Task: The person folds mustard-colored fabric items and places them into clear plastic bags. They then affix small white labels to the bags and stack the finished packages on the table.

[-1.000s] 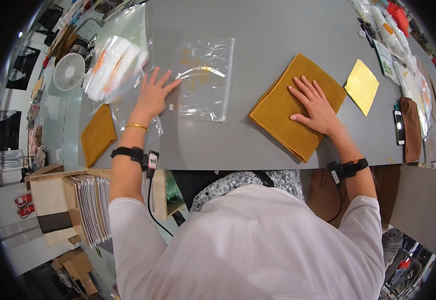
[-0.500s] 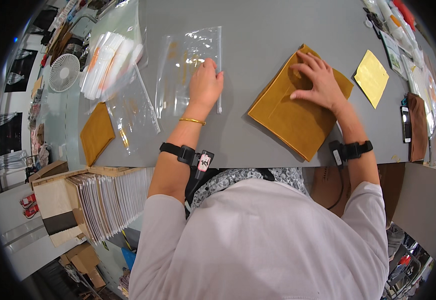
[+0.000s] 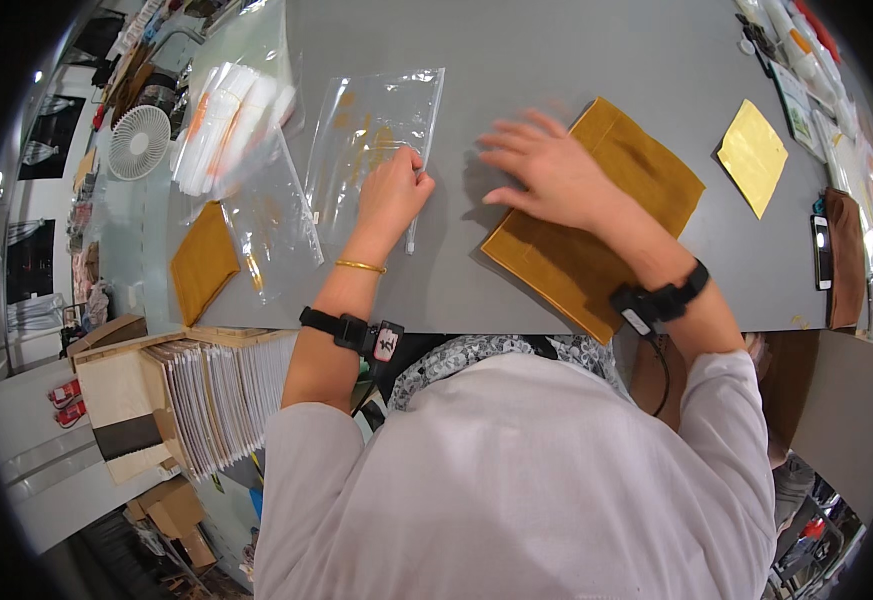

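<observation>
My left hand point(image 3: 390, 204) lies over the right edge of a clear zip bag point(image 3: 341, 145), its fingers closed in a pinch at that edge. The bag is flat on the table, with yellowish marks showing on it. My right hand point(image 3: 546, 172) is open, fingers spread and slightly blurred, over the left edge of a folded mustard-brown cloth point(image 3: 641, 165). The hand and forearm hide part of the cloth, whose near corner reaches the table's front edge. Nothing shows in the right hand.
The grey table point(image 3: 516, 50) bears a stack of white-and-orange packaging point(image 3: 221, 130), another clear bag point(image 3: 271, 215) and a smaller mustard piece point(image 3: 203, 262) at left. At right lie a yellow sheet point(image 3: 753, 158), a phone point(image 3: 821, 252) and a brown pouch point(image 3: 843, 255). A fan point(image 3: 139, 142) stands left.
My right hand has lifted from the middle of the cloth and moved left past its edge. My left hand has shifted slightly left and nearer, and the bag's right edge now slants.
</observation>
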A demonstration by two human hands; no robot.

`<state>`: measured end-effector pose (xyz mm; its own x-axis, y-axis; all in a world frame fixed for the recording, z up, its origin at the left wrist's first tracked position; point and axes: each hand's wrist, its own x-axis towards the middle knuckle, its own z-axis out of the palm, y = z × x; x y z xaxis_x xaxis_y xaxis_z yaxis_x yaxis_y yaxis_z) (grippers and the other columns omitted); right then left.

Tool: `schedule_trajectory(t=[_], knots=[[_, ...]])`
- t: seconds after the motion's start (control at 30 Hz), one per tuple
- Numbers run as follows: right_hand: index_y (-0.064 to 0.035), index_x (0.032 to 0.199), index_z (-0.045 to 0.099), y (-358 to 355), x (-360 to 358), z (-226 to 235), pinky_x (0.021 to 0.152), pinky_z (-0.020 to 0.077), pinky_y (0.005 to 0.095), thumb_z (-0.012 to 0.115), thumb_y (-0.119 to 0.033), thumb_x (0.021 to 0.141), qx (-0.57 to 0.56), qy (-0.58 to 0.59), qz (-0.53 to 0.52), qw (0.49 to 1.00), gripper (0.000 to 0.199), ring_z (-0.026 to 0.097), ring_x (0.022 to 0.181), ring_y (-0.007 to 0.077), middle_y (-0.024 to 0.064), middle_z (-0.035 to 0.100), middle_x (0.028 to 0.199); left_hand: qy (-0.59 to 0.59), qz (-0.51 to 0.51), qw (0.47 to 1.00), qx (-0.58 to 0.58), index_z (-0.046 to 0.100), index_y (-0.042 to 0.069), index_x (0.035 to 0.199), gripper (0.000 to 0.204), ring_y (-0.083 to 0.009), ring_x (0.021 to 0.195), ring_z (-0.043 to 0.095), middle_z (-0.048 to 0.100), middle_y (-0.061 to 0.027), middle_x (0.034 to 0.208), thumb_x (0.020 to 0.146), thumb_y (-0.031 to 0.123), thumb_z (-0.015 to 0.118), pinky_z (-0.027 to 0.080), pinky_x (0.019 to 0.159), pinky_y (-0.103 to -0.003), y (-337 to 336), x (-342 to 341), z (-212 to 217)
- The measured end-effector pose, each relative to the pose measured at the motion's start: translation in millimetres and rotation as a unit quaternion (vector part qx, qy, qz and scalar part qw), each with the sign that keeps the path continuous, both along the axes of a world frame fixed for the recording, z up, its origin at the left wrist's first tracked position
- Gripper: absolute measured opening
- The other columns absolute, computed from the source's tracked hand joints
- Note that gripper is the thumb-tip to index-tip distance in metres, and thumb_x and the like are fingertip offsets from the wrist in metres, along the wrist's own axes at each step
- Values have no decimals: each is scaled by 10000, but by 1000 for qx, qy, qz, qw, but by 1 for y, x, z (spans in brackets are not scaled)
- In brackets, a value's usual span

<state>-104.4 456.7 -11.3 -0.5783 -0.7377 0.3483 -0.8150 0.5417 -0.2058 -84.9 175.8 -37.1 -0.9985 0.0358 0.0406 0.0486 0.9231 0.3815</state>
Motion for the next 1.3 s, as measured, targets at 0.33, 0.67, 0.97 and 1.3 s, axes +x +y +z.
schedule_trajectory(t=[0.33,0.67,0.97,1.3], knots=[[-84,1457,582,-74,-2,-22,1142,433,456,746,-394,944,-19,-64,51,996,621,511,1412,276,68,563,1524,-23,24,969,246,634,53,1035,140,-249,681,640,677,-98,774,984,182,654,502,664,-386,-30,14,-13],[-38,1272,667,-80,-62,-31,995,548,418,668,-261,1014,-85,-106,-83,987,341,620,1195,318,86,654,1360,-64,7,981,184,639,93,1046,160,-302,731,658,689,-97,807,1013,247,610,516,708,-433,-31,15,-7],[-34,1066,751,-71,-70,-32,946,562,406,616,-113,968,-109,-94,-113,983,184,632,1121,283,62,667,1197,-19,-15,990,140,597,72,976,239,-179,608,555,582,-22,668,959,259,745,451,606,-351,-19,20,3],[-73,1120,767,-71,-53,-31,946,550,416,664,-87,938,-91,-57,-75,991,210,614,1157,300,70,654,1191,0,-20,987,159,595,80,987,172,-210,617,580,596,-31,695,942,182,726,460,611,-363,-25,20,-7]])
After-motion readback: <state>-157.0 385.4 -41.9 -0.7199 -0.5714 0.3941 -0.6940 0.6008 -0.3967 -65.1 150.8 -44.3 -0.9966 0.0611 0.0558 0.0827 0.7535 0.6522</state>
